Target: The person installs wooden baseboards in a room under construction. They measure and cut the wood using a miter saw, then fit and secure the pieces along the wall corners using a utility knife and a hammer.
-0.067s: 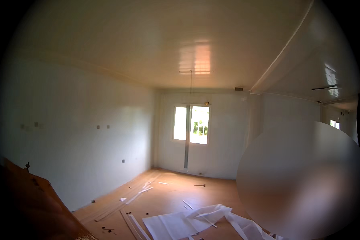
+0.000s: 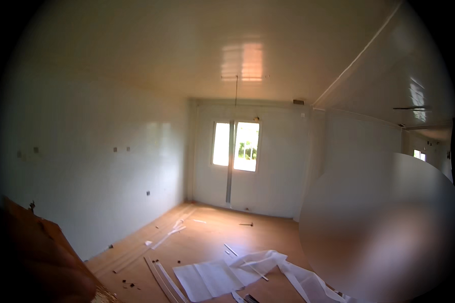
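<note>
At the lower left, a brown wooden board with a rough, splintered edge slants down toward the bottom of the view. My left hand lies against it in deep shadow, its dim fingers bent over the board's face and gripping it. The far end of the board runs out of view into the dark rim. My right hand does not show.
A crumpled white sheet and long thin strips lie on the brown floor ahead. A grey vertical strip stands before the window. A blurred oval hides the lower right.
The view has dipped and turned slightly right, so the room sits higher and more to the left. More of my left hand's fingers shows on the board.
</note>
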Demonstrator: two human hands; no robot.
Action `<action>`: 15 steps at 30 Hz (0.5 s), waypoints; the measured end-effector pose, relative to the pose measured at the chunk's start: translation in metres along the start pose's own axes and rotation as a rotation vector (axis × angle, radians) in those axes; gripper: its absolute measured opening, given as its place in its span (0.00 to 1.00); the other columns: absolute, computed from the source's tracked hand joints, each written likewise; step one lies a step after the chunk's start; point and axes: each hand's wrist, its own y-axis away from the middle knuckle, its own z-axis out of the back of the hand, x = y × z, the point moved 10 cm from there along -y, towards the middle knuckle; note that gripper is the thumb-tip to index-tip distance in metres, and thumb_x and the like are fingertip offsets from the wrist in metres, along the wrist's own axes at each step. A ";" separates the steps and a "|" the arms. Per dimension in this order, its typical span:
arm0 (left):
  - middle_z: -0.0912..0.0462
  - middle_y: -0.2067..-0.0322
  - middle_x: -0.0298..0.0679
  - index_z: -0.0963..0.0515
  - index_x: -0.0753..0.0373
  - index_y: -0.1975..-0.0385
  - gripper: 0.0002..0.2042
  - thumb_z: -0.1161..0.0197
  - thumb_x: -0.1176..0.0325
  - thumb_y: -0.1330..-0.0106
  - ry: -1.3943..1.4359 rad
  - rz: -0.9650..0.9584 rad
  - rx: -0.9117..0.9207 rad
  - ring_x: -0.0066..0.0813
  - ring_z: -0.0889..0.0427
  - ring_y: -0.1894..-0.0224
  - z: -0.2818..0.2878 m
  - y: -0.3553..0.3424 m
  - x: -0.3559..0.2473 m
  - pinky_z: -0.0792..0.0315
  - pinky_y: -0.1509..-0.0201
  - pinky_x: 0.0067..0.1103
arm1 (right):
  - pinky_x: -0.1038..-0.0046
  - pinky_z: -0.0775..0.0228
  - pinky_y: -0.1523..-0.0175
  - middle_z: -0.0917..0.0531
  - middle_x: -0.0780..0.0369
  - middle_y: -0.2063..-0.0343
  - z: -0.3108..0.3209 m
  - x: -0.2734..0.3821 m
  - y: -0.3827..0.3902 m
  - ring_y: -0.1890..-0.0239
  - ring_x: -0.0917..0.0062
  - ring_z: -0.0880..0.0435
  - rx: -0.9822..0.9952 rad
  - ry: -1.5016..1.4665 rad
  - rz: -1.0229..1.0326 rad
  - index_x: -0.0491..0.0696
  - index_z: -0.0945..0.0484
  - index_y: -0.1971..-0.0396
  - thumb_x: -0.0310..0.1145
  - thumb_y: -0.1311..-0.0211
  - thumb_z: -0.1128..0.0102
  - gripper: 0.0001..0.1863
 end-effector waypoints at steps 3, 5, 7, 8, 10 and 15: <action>0.21 0.74 0.38 0.20 0.66 0.59 0.08 0.35 0.68 0.32 -0.065 -0.049 -0.017 0.30 0.24 0.74 -0.037 -0.029 0.050 0.31 0.70 0.28 | 0.57 0.24 0.59 0.13 0.50 0.61 -0.019 0.009 -0.059 0.60 0.63 0.14 0.032 0.000 -0.023 0.39 0.17 0.58 0.55 0.31 0.46 0.29; 0.22 0.74 0.38 0.20 0.65 0.59 0.08 0.35 0.69 0.32 -0.117 -0.069 -0.051 0.30 0.25 0.74 -0.063 -0.044 0.085 0.32 0.70 0.28 | 0.57 0.24 0.59 0.13 0.50 0.61 -0.027 -0.004 -0.092 0.60 0.63 0.14 0.038 -0.001 -0.065 0.39 0.17 0.57 0.54 0.31 0.46 0.29; 0.22 0.75 0.37 0.20 0.65 0.59 0.07 0.35 0.69 0.31 -0.173 -0.091 -0.068 0.30 0.25 0.74 -0.085 -0.060 0.118 0.32 0.70 0.29 | 0.57 0.23 0.59 0.13 0.50 0.61 -0.040 -0.027 -0.108 0.60 0.63 0.14 0.050 0.002 -0.131 0.39 0.17 0.57 0.54 0.31 0.46 0.29; 0.22 0.75 0.37 0.20 0.65 0.59 0.07 0.35 0.69 0.31 -0.204 -0.091 -0.086 0.30 0.25 0.74 -0.095 -0.064 0.137 0.32 0.70 0.29 | 0.57 0.23 0.58 0.13 0.51 0.61 -0.044 -0.038 -0.118 0.60 0.63 0.14 0.052 0.011 -0.158 0.39 0.17 0.56 0.54 0.31 0.46 0.29; 0.22 0.75 0.37 0.20 0.65 0.59 0.07 0.36 0.69 0.31 -0.267 -0.078 -0.109 0.30 0.25 0.74 -0.121 -0.070 0.173 0.32 0.71 0.29 | 0.57 0.23 0.58 0.13 0.51 0.61 -0.056 -0.062 -0.127 0.60 0.63 0.13 0.070 0.028 -0.214 0.39 0.17 0.56 0.53 0.31 0.45 0.28; 0.23 0.76 0.36 0.20 0.64 0.59 0.06 0.36 0.70 0.31 -0.455 0.083 -0.065 0.30 0.26 0.75 -0.164 -0.096 0.296 0.33 0.71 0.30 | 0.58 0.23 0.58 0.13 0.52 0.61 -0.095 -0.056 -0.166 0.60 0.64 0.13 0.186 0.033 -0.265 0.39 0.17 0.55 0.52 0.31 0.45 0.27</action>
